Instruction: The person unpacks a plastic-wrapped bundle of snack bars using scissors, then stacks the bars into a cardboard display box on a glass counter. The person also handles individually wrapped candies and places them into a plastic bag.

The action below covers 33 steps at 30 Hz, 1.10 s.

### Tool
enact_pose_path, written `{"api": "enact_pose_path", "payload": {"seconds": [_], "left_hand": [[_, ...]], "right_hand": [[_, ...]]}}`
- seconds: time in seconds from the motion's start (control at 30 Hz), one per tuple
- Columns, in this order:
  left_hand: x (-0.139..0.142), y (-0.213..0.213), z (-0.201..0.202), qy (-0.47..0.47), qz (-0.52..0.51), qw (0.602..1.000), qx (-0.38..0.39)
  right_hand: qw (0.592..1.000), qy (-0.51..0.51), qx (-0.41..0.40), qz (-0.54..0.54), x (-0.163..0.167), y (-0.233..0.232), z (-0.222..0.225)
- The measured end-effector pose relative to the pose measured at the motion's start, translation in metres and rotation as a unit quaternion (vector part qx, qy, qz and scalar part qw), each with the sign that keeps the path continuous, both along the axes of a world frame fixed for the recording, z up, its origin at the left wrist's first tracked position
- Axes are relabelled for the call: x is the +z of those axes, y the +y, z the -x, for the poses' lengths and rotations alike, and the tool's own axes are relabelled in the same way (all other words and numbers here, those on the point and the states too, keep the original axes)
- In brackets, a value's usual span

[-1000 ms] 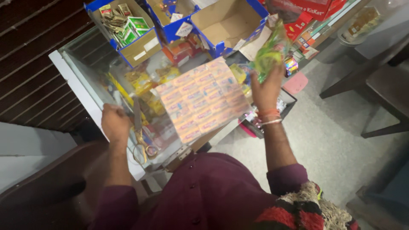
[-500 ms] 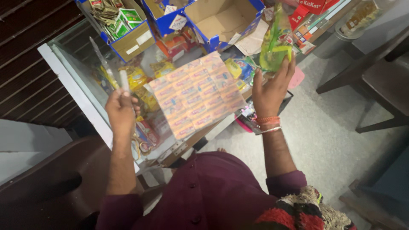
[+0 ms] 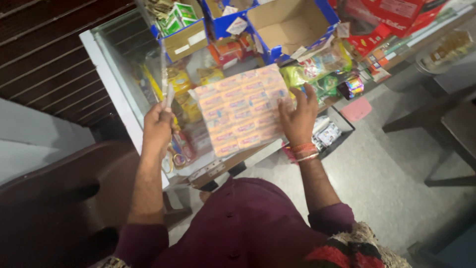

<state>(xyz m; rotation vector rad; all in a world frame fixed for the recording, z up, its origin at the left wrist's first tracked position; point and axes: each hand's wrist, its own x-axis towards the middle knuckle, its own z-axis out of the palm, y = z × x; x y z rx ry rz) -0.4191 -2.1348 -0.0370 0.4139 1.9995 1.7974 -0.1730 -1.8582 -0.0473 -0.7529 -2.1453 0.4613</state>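
My left hand is closed around a thin pale strip that sticks up from the fist, held over the left part of the glass counter. A large clear-wrapped sheet of small pink and orange packets lies tilted on the counter between my hands. With its fingers spread, my right hand rests on the right edge of that sheet. Just beyond its fingertips a bunch of green packets lies on the counter.
Blue cardboard boxes, one empty and one with green cartons, stand at the counter's back. Red packages lie at the top right. Yellow-handled scissors lie below my left hand. A dark chair stands right, a brown seat left.
My right hand has come down from holding the green packets up, and now rests on the sheet's edge with the packets on the counter. My left hand rose with the strip.
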Motion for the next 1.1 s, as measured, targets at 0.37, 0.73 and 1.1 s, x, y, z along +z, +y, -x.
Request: {"api": "enact_pose_path", "payload": {"seconds": [0.37, 0.73, 1.1], "left_hand": [[0.007, -0.016, -0.017, -0.125, -0.045, 0.988, 0.080], [-0.023, -0.167, -0.128, -0.133, -0.270, 0.851, 0.430], [-0.131, -0.422, -0.298, -0.210, -0.256, 0.568, 0.754]], "right_hand": [[0.970, 0.035, 0.238, 0.044, 0.042, -0.090, 0.036], [0.823, -0.066, 0.564, 0.021, 0.084, -0.191, 0.060], [0.718, -0.117, 0.684, -0.061, 0.081, -0.351, 0.074]]}}
